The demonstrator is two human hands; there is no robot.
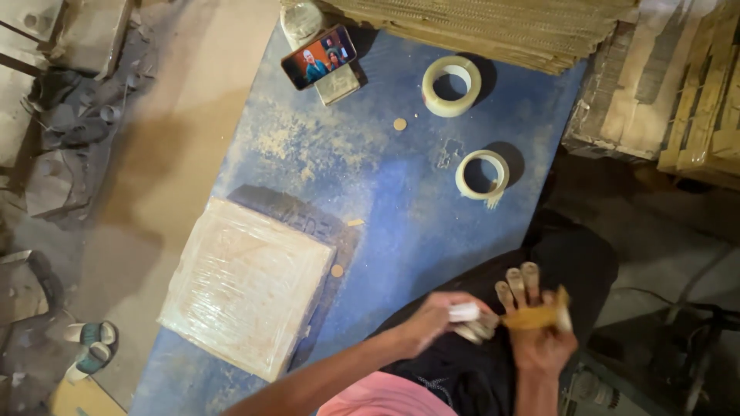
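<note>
I see my left hand (439, 320) closed around a small white piece (465, 312), held over my lap just off the worktop's (370, 192) near right edge. My right hand (539, 323) has its fingers (518, 286) spread upward, with a strip of brown tape (536, 316) stretched across the palm and touching the white piece. A plastic-wrapped square slab (247, 285) lies at the near left of the blue worktop. Two rolls of clear tape (451, 86) (482, 175) sit toward the far right, and a phone (318, 56) leans at the far edge
</note>
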